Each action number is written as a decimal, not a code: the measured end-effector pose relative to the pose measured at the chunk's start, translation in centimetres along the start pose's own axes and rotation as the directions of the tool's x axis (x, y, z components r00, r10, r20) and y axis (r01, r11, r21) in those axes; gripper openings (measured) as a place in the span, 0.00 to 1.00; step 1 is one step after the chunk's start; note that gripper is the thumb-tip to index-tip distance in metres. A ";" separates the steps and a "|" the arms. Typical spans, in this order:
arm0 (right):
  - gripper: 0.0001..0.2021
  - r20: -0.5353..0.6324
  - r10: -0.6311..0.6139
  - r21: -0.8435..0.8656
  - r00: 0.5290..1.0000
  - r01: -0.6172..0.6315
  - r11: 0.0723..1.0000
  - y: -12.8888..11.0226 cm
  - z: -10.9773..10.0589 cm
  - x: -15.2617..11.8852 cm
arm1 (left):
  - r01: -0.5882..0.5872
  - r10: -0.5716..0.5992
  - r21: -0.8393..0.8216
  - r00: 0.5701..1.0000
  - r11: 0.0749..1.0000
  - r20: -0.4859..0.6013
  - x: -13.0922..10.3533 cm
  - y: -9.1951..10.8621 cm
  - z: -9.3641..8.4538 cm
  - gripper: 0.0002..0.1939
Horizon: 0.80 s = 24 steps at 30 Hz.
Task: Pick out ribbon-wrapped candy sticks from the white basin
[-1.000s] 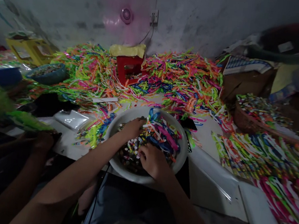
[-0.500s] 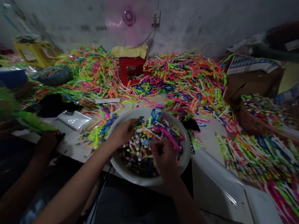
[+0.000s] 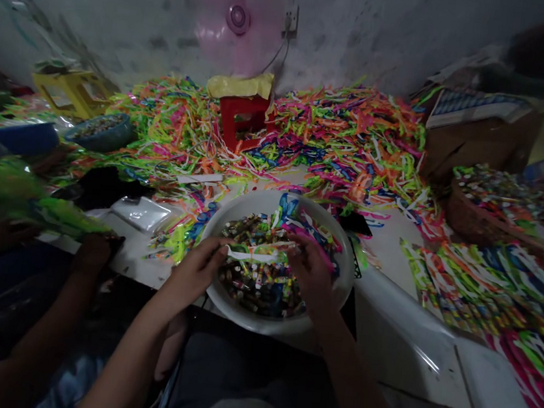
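Note:
Over a white basin (image 3: 216, 214), my left hand (image 3: 200, 268) pinches one end of a white plastic strip (image 3: 254, 255). The strip stretches sideways to my right hand (image 3: 312, 271), whose fingers are closed at its other end, beside something greenish and orange. What exactly lies under the right fingertips is hidden. Below both hands, the basin holds many small tube-like pieces (image 3: 256, 297) with colourful wraps. Pink and blue plastic strips (image 3: 311, 228) lie in its far right part.
Heaped coloured strips (image 3: 354, 128) cover the back of the table around a red stool (image 3: 242, 119). On the right are rows of tubes with strips (image 3: 485, 274) and a brown basin (image 3: 468, 207). At the left, a co-worker's hand (image 3: 92, 252) is near green strips (image 3: 64, 214).
My hands were lower and deeper in the basin among the pieces. Now the white strip is stretched between them, and the left hand has moved down and left. The view has shifted slightly.

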State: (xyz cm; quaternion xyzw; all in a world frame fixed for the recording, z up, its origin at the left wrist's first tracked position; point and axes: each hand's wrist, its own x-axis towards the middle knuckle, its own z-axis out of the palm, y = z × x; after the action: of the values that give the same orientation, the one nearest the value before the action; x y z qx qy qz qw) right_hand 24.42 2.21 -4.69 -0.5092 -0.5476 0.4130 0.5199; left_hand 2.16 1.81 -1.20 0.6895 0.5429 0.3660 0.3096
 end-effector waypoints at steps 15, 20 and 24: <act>0.14 0.259 0.127 -0.178 0.957 -0.082 0.981 -0.6 0.4 -0.5 | 0.187 -0.243 -0.748 0.969 0.637 0.036 -0.6 1.0 5.8 0.27; 0.15 0.198 -0.003 -0.114 0.980 0.026 0.993 0.0 0.3 -0.5 | 0.301 -0.344 -0.822 0.929 0.483 0.138 0.0 1.2 5.4 0.17; 0.15 0.167 -0.107 -0.086 0.980 0.123 0.989 -0.3 0.3 -0.8 | 0.232 -0.436 -0.899 0.899 0.371 0.052 0.7 0.6 4.5 0.11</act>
State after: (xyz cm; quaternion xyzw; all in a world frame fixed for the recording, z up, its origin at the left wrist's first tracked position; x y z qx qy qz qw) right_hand 24.02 1.36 -4.58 -0.4659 -0.6357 0.3955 0.4715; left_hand 6.40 2.23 -3.00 0.2593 0.4253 0.5889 0.6365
